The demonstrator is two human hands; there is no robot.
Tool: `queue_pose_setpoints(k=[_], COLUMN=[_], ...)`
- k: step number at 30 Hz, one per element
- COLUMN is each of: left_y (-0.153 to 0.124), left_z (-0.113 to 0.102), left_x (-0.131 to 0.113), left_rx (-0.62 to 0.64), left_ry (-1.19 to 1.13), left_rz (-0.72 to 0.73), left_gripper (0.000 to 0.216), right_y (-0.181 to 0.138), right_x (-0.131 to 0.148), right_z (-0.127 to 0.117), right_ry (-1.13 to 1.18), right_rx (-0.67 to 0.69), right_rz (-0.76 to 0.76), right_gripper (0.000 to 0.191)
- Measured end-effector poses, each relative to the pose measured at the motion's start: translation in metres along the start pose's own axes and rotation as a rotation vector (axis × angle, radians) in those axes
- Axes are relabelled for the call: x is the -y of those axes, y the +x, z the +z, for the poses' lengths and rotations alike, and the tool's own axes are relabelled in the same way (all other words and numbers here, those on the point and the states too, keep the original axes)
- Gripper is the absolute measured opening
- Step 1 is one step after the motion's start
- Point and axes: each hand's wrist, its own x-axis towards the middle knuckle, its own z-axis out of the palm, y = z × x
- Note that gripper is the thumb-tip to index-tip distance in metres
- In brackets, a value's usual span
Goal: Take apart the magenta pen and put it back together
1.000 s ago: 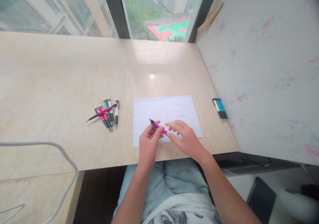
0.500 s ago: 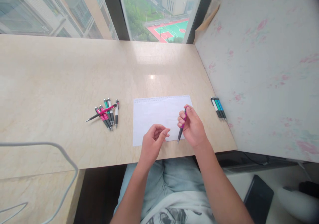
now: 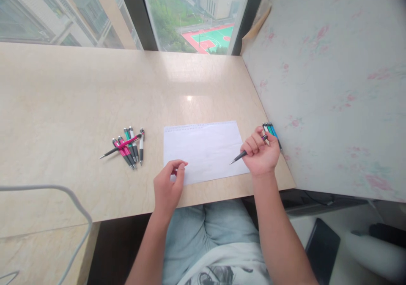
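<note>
My right hand [image 3: 260, 154] is closed around a pen [image 3: 240, 156] above the right edge of the white sheet of paper [image 3: 203, 147]. Its black grip and metal tip point down and left, while most of the barrel is hidden by my fingers. My left hand [image 3: 168, 183] is at the sheet's lower left corner. Its fingers are loosely curled with the thumb close to the index finger, and nothing shows in them. A loose pile of pens [image 3: 128, 147], pink, green and white with black grips, lies left of the sheet.
Beyond my right hand, a row of pens [image 3: 273, 130] in white, green and blue lies by the floral wall panel [image 3: 333, 107], partly hidden. A grey cable [image 3: 71, 194] curves over the left front of the table [image 3: 79, 94]. A window stands behind.
My right hand has moved right with the pen, which has swung from nearly upright to a leftward slant. My left hand has shifted left to the sheet's lower left corner.
</note>
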Motion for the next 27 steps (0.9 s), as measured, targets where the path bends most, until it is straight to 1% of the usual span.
queue_pose_setpoints(k=[3,6,8,15,18,23,27], left_y=[0.002,0.004,0.005,0.006,0.006,0.007,0.007], left_z=[-0.003,-0.006,-0.007,-0.007,-0.006,-0.006,-0.005], left_x=[0.01,0.018,0.021,0.024,0.025,0.024,0.026], left_rx=[-0.053,-0.062,-0.045,-0.028,-0.032,-0.018,-0.003], left_ry=[0.224,0.303,0.321,0.336,0.34,0.349,0.371], left_rz=[0.171,0.332,0.386,0.427,0.425,0.429,0.438], left_gripper=[0.014,0.017,0.019,0.02,0.02,0.021,0.022], right_y=[0.0,-0.001,-0.002,-0.003,-0.004,-0.005,-0.006], right_x=[0.008,0.013,0.014,0.019,0.02,0.021,0.023], right_z=[-0.006,-0.01,-0.012,-0.012,-0.011,-0.012,-0.013], right_ry=[-0.026,-0.055,-0.06,-0.059,-0.059,0.006,0.001], right_rx=[-0.012,-0.028,-0.021,-0.002,-0.007,0.01,0.0], right_rz=[-0.06,-0.086,-0.1,-0.145,-0.148,-0.142,-0.15], right_gripper=[0.011,0.014,0.011,0.013,0.013,0.017,0.018])
